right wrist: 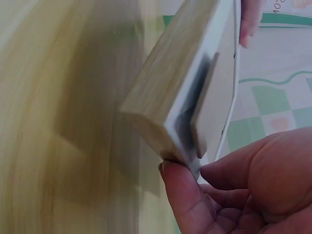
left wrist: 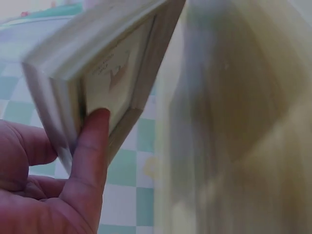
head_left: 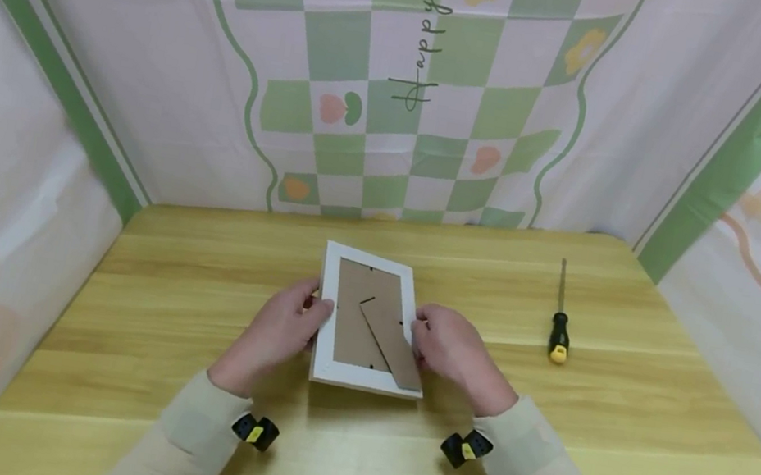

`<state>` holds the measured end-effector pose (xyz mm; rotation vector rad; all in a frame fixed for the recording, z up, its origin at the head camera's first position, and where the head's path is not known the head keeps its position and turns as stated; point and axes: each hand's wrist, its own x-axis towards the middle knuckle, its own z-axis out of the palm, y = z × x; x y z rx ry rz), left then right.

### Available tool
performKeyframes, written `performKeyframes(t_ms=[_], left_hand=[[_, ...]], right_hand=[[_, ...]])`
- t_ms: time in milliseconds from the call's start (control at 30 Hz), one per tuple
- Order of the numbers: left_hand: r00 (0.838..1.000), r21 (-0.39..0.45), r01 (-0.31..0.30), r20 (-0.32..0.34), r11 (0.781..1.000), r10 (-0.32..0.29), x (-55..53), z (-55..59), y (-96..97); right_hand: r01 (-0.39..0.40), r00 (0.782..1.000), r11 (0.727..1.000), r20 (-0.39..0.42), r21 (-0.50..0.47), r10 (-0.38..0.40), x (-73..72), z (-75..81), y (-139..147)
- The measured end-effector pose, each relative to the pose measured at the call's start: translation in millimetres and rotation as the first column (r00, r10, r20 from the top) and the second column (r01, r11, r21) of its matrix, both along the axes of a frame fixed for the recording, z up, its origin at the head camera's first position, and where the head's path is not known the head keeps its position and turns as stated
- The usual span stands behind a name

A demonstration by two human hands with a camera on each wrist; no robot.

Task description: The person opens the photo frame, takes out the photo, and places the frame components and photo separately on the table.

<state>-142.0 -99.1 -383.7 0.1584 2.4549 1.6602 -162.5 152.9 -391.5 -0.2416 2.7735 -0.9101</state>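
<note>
A picture frame (head_left: 322, 344) is held up above the table, its back facing the head camera. White edging surrounds a brown backing board (head_left: 353, 337) that carries a stand flap and small dark tabs. On its left edge, my left hand (head_left: 287, 318) pinches the frame between thumb and fingers. The opposite edge is pinched by my right hand (head_left: 449, 346). In the left wrist view the front of the frame (left wrist: 53, 73) shows a pale picture with small print, too blurred to read. The right wrist view shows the wooden side and the stand flap (right wrist: 207, 107) slightly raised.
A screwdriver (head_left: 560, 332) with a black and yellow handle lies on the wooden table (head_left: 198, 258) to the right. Behind the table hangs a green and white checked curtain (head_left: 394, 107), with printed cloth on both sides. Each wrist wears a small black camera.
</note>
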Motion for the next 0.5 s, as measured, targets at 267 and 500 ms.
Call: performKeyframes(t_ms=[267,500], left_hand=[[0.996,-0.233,-0.046,-0.083,0.971,0.027,-1.3,-11.9,7.7],[0.992,-0.336,-0.074,-0.126,0.939,0.033,-2.6,-20.7,12.5]], right_hand=[[0.010,1.000,0.998,0.004,0.068,-0.011,-2.9,-4.0,2],[0.015,1.000,0.993,0.022,0.116,-0.018,-3.8,-6.7,4]])
